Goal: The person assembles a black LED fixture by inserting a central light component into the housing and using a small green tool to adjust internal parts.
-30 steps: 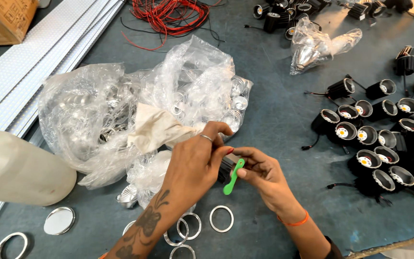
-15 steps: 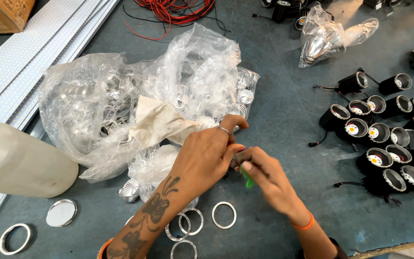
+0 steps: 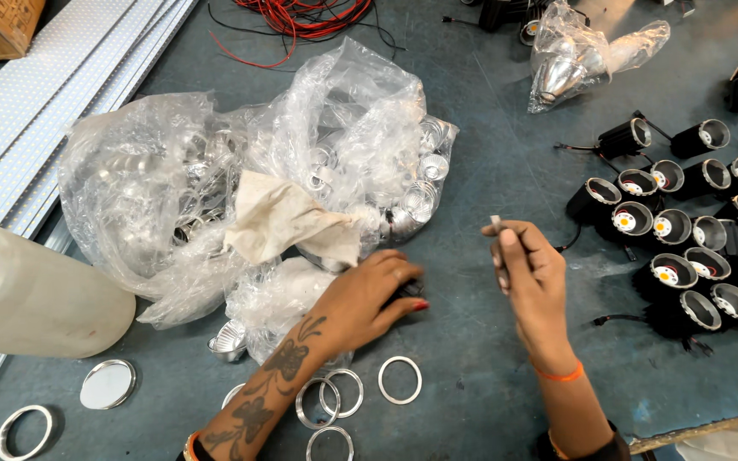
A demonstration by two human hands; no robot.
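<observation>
A small dark object (image 3: 409, 294) lies on the grey table (image 3: 489, 154), mostly hidden under the left hand's fingers, so what it is cannot be told. The right hand (image 3: 530, 269) is raised just above the table, fingers curled together, pinching a tiny pale piece (image 3: 495, 221) between thumb and forefinger; it is too small to identify. The left hand (image 3: 367, 300) rests palm down, fingers closed over the dark object, beside crumpled clear plastic bags (image 3: 241, 171) of shiny metal reflectors, with a beige rag (image 3: 288, 220) on top. Loose metal rings (image 3: 400, 380) lie near the left forearm. At right stand black lamp housings (image 3: 672, 230) (some cut off by the frame edge). A pale plastic jug (image 3: 32, 299) lies at left.
</observation>
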